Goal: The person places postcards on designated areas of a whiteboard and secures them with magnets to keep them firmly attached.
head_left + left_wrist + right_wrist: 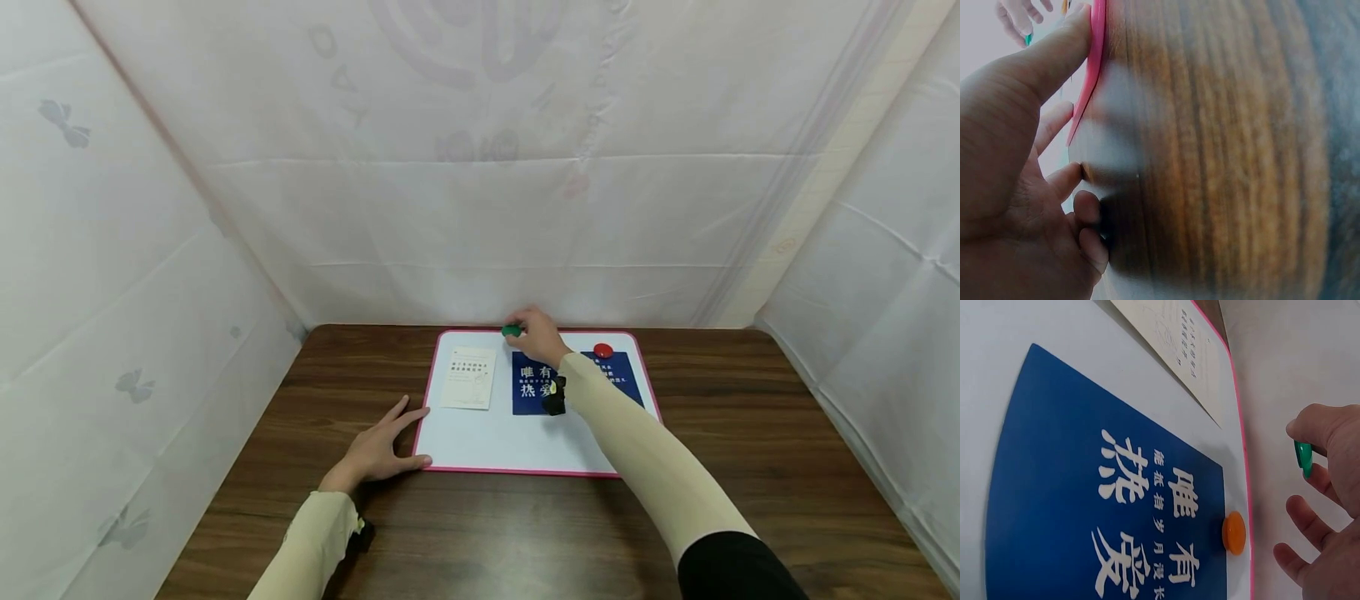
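My right hand point(527, 331) reaches to the far edge of a pink-framed whiteboard point(525, 472) and pinches a small green magnet point(512, 331) between thumb and finger; the right wrist view shows the green magnet point(1303, 459) held just past the board's pink edge point(1242, 456). An orange magnet point(1234, 532) sits on the top edge of a blue card point(1104, 506) with white characters. My left hand point(393, 437) lies flat on the table at the board's left edge, thumb point(1060, 47) against the pink frame point(1094, 44).
On the board lie a cream printed sheet point(468, 377), the blue card point(534, 385) and a second blue card point(615, 372) under a red magnet point(603, 350). The wooden table point(750, 433) is enclosed by white sheeting point(480, 208) on three sides.
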